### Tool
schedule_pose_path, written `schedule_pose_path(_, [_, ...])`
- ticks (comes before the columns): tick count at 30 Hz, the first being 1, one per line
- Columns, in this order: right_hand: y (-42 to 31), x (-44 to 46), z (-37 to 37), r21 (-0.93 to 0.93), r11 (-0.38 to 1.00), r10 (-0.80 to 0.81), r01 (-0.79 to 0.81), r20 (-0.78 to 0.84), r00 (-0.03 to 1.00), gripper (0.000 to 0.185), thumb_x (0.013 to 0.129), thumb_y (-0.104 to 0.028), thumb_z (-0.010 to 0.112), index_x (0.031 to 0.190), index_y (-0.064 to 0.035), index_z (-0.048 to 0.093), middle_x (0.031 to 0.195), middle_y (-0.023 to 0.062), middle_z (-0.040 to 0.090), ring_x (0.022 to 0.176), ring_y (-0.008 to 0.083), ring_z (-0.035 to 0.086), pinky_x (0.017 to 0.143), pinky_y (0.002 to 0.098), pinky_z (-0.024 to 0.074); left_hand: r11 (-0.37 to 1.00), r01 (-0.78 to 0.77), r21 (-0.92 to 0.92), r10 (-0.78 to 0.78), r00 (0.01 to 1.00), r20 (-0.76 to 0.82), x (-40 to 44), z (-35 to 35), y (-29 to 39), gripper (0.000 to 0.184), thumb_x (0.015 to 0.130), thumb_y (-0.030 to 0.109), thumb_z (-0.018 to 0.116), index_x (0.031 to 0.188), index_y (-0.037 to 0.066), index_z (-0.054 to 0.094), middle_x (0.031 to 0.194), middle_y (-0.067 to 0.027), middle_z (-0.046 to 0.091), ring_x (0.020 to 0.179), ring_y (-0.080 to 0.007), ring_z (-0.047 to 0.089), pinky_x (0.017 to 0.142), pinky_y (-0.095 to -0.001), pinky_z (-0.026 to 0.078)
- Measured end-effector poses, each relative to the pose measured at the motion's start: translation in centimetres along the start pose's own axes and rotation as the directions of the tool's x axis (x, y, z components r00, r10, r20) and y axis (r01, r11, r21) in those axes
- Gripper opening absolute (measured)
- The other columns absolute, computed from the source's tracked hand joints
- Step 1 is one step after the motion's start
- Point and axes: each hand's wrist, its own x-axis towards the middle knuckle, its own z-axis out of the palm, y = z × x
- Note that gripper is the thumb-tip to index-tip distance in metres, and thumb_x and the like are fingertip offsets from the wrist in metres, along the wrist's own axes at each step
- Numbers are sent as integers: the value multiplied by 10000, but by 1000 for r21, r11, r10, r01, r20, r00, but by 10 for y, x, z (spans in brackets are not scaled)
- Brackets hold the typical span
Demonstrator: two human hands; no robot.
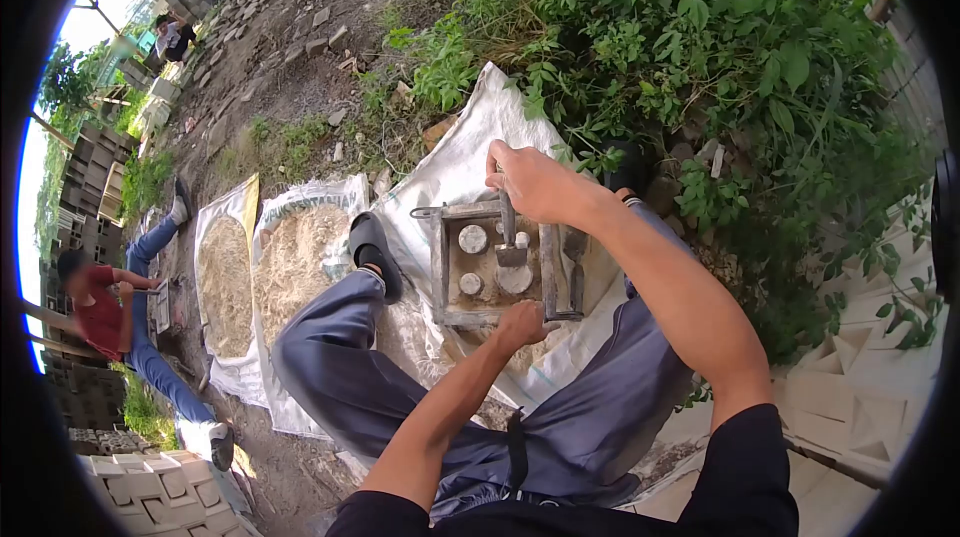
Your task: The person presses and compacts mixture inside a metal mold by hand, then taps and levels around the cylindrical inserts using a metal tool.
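A rectangular mould frame point(438, 267), dark and dusty, lies between my legs on a white woven sack. Inside it are several round pale plugs, among them one plug point(473, 238) at the upper left and a larger plug point(515, 280) at the lower right. My right hand point(522, 182) grips the upper end of a metal tool with a flat squared head point(512, 256); that head hangs over the larger plug, and contact cannot be made out. My left hand point(522, 325) is closed on the frame's near edge. A trowel point(575, 262) rests along the frame's right side.
The white sack point(455, 162) extends beyond the frame. Sandy material point(300, 252) is heaped on sacks at left. Another person in a red shirt point(103, 317) sits farther left. Green plants point(690, 47) crowd the right, with pale blocks point(850, 377) below them.
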Motion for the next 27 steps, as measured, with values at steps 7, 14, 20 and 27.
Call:
schedule_pose_path(7, [8, 5, 8, 20, 999, -43, 43, -32, 999, 114, 867, -14, 515, 964, 30, 474, 831, 249, 642, 866, 408, 623, 755, 462, 470, 1000, 8, 1, -8, 1000, -26, 7, 14, -9, 573, 875, 539, 534, 774, -12, 654, 765, -228, 657, 768, -376, 658, 673, -453, 517])
schedule_pose_path(14, [6, 8, 12, 25, 994, -107, 110, -106, 989, 136, 838, 36, 492, 972, 30, 465, 849, 257, 643, 876, 411, 622, 745, 463, 470, 1000, 14, 19, -14, 1000, -15, 0, 16, -12, 611, 920, 539, 442, 928, -38, 642, 928, -242, 660, 938, -369, 637, 863, -469, 468])
schedule_pose_path(20, [0, 2, 16, -1, 993, -115, 116, -85, 990, 142, 816, 58, 476, 949, 13, 457, 772, 246, 615, 806, 433, 597, 713, 491, 439, 983, 91, 162, -54, 973, -224, -29, 19, -51, 775, 898, 623, 398, 1194, -75, 555, 1094, -296, 614, 1066, -380, 593, 952, -454, 428])
schedule_pose_path(27, [4, 3, 18, 34, 991, -126, 129, -84, 989, 163, 789, 67, 484, 941, 21, 450, 810, 261, 629, 839, 437, 603, 727, 491, 440, 944, 284, 169, -323, 901, 291, -5, -41, -36, 871, 876, 733, 236, 878, 14, 728, 920, -206, 690, 903, -320, 672, 801, -408, 515])
